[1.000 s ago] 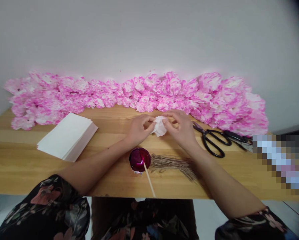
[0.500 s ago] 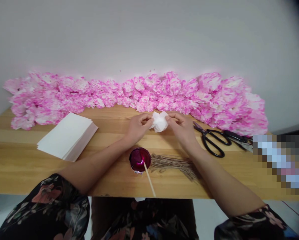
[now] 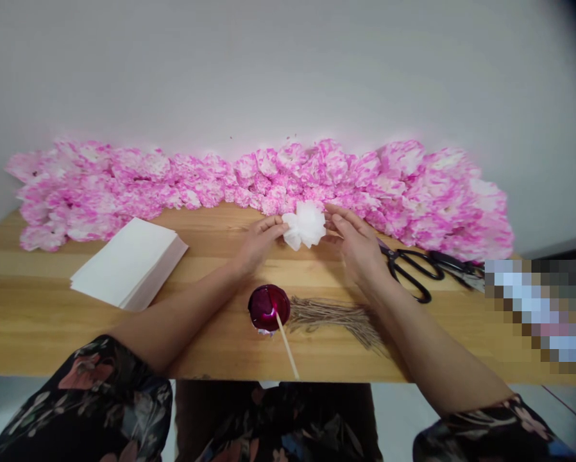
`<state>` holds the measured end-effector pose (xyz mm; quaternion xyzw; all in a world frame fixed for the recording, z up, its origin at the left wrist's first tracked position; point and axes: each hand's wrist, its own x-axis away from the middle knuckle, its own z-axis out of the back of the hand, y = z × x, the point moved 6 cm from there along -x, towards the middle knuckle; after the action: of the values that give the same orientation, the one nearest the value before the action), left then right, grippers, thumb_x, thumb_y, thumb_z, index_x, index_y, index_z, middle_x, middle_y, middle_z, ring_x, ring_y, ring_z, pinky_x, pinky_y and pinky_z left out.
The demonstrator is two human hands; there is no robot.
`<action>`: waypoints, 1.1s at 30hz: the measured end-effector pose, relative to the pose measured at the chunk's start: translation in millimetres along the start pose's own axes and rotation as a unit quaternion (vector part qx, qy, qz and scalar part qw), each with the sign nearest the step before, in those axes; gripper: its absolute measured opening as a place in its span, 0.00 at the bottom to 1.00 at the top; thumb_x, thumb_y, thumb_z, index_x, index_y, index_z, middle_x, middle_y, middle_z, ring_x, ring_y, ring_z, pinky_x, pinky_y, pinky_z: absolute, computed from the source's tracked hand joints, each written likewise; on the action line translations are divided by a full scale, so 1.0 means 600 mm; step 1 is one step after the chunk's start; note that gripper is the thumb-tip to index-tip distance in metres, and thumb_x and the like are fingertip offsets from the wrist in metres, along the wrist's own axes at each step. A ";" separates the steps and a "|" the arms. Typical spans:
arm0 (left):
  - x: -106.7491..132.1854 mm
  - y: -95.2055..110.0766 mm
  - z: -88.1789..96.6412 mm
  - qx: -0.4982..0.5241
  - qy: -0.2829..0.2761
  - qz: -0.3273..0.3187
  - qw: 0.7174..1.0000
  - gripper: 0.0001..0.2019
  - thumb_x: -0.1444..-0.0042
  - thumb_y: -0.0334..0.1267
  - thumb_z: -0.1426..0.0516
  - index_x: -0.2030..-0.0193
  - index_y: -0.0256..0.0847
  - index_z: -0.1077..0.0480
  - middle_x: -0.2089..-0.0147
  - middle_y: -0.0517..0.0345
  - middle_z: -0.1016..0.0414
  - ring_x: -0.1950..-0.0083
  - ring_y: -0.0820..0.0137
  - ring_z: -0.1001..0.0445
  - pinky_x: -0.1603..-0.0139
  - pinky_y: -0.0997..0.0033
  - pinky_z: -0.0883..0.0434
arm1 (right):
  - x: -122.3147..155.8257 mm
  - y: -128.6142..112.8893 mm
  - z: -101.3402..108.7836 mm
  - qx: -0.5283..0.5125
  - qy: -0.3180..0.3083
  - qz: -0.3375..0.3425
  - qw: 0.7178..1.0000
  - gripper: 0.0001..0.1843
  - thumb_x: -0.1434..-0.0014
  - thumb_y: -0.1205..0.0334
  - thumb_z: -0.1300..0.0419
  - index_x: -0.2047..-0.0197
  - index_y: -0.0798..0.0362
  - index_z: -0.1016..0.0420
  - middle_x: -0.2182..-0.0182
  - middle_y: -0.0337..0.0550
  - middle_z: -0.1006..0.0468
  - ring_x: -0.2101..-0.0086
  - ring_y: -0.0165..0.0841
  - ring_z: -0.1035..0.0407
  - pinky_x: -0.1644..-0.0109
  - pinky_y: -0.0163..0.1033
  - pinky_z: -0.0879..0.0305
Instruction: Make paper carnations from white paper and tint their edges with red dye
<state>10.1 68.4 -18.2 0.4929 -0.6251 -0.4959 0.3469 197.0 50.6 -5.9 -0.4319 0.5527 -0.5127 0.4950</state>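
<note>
Plain white is shown by the paper flower point(image 3: 306, 227), faintly greyed in its folds. Along the row of blossoms point(image 3: 138, 170), white is mottled and streaked with bright pink, deepened to magenta at many petal edges. The paper stack point(image 3: 127, 260) is coloured white. The tabletop point(image 3: 28, 314) is toned honey brown and striped by wood grain. The dish point(image 3: 262, 308) is coloured dark purple-red, broken by a glossy magenta highlight. Pale cream is seen on the stick point(image 3: 287, 346), grey-brown on the thin stems point(image 3: 336, 316), black on the scissor handles point(image 3: 394, 256). The black sleeve point(image 3: 86, 378) is patterned with coral-pink flowers and pale leaves.
</note>
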 end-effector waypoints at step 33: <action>0.004 -0.003 -0.008 0.052 -0.001 0.056 0.997 0.12 0.47 0.46 0.39 0.65 0.39 0.30 0.67 0.58 0.26 0.66 0.73 0.27 0.62 0.72 0.30 | 0.003 0.011 -0.024 0.001 -0.112 -0.054 0.992 0.23 0.50 0.56 0.32 0.49 0.48 0.24 0.56 0.42 0.18 0.63 0.35 0.24 0.61 0.40 0.27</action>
<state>14.5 65.0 -18.4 0.4739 -0.6773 -0.4426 0.3477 182.6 51.7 -13.0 -0.5154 0.4693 -0.4874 0.5259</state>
